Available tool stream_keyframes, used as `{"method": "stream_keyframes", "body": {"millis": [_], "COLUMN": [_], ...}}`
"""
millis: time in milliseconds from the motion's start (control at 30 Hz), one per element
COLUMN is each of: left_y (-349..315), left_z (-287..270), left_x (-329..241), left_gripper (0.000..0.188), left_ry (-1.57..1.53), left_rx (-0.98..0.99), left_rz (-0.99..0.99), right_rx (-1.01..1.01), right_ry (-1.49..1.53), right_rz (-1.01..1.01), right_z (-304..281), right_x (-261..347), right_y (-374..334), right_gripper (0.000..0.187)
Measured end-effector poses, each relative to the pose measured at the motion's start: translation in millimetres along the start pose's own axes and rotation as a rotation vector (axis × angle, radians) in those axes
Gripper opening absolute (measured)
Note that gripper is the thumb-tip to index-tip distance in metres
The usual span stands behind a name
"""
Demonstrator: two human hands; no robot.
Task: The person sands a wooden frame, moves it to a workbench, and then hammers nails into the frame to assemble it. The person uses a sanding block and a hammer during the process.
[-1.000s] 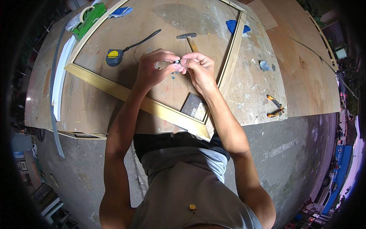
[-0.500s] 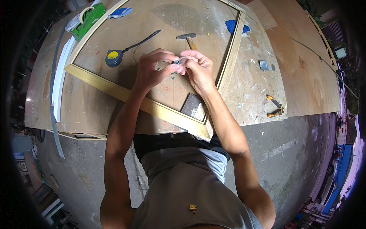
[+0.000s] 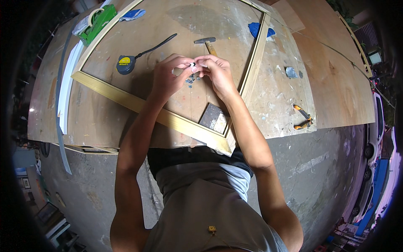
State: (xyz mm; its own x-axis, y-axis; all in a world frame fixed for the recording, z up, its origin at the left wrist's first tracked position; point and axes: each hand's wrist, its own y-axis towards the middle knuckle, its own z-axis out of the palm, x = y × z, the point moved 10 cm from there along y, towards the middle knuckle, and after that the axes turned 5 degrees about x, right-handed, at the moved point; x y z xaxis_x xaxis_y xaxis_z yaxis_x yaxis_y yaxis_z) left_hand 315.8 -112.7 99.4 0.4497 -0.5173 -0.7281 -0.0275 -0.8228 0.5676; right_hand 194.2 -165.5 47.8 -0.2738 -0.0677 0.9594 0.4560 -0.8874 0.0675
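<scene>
The frame (image 3: 111, 91) lies on the table (image 3: 163, 21), its near corner reaching the edge in front of the person. Inside it, the left hand (image 3: 168, 75) and right hand (image 3: 218, 73) are side by side above the table — loose pieces (image 3: 190, 86) lie just below them. Beyond the right hand is the hammer (image 3: 205, 40); left of the left hand, the tape measure (image 3: 126, 64). A block (image 3: 212, 116) sits inside the near corner, beside the right forearm. Outside the frame, strips (image 3: 67, 90) and a tape dispenser (image 3: 98, 25) lie left — pliers (image 3: 302, 117) right, near the table's edge.
</scene>
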Motion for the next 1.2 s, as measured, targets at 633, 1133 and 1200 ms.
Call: {"method": "stream_keyframes", "body": {"millis": [633, 1133, 1200], "left_y": [-0.3, -1.5, -1.8], "left_z": [1.3, 1.9, 1.6], "left_x": [-11.1, -11.1, -10.4], "left_gripper": [0.023, 0.022, 0.022], "left_ry": [-0.034, -0.097, -0.106], "left_rx": [0.051, 0.065, 0.061], "left_rz": [0.134, 0.165, 0.164], "right_rx": [-0.029, 0.06, 0.054], "right_ry": [-0.02, 0.285, 0.281], "right_rz": [-0.051, -0.011, -0.013], "right_z": [-1.0, 7.0, 6.8], "right_x": [9.1, 7.9, 7.5], "right_y": [-10.6, -16.6, -16.3], "right_gripper": [0.011, 0.009, 0.008]}}
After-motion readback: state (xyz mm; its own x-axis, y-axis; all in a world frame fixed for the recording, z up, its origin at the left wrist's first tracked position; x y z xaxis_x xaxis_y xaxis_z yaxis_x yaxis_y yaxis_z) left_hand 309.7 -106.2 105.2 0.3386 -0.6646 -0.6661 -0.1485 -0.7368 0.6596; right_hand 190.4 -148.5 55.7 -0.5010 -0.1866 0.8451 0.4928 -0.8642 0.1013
